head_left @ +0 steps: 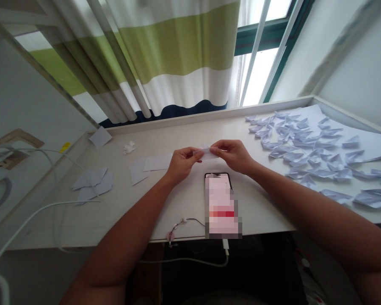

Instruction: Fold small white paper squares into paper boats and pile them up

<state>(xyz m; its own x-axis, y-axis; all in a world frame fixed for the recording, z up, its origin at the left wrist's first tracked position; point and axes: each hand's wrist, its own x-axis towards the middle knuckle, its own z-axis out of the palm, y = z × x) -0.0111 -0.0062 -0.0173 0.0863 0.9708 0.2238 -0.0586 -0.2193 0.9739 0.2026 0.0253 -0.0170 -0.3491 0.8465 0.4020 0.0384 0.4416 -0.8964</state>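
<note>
Between my two hands, a small folded piece of white paper [205,151] is held just above the desk. My left hand [183,163] pinches its left end with thumb and fingers. The right end is pinched by my right hand [233,154]. Flat white paper sheets [158,162] lie on the desk close to my left hand. Below the hands rests a phone [221,203], its screen lit and blurred over. Many folded paper boats [292,140] are spread across the right side of the desk.
A stack of cut paper [93,182] lies at the left, with a single sheet [100,137] in the far corner and a crumpled tissue [128,147]. A white cable [34,216] crosses the left side. Large paper [371,137] lies under the boats. A charging plug [225,245] joins the phone.
</note>
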